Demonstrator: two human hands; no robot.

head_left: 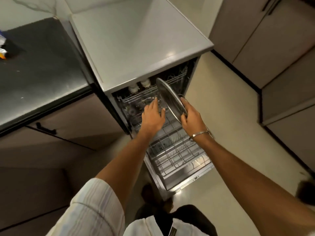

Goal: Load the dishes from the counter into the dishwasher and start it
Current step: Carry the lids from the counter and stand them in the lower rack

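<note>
Two hands over the open dishwasher [170, 150].
Steel plate [168, 97] is gripped on edge by the right hand [191, 119]; left hand [152, 116] is spread beside it.

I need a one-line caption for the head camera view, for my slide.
Right hand holds a steel plate on edge over the open dishwasher; left hand reaches toward the racks.

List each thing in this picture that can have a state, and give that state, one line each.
Dishwasher door: open, folded down.
Lower rack: pulled out over the door.
Upper rack: inside the machine.
Steel plate: tilted on edge, held above the racks.
Right hand: grips the plate's rim.
Left hand: fingers straight, reaching toward the upper rack.
Cupboard doors: closed.
</note>
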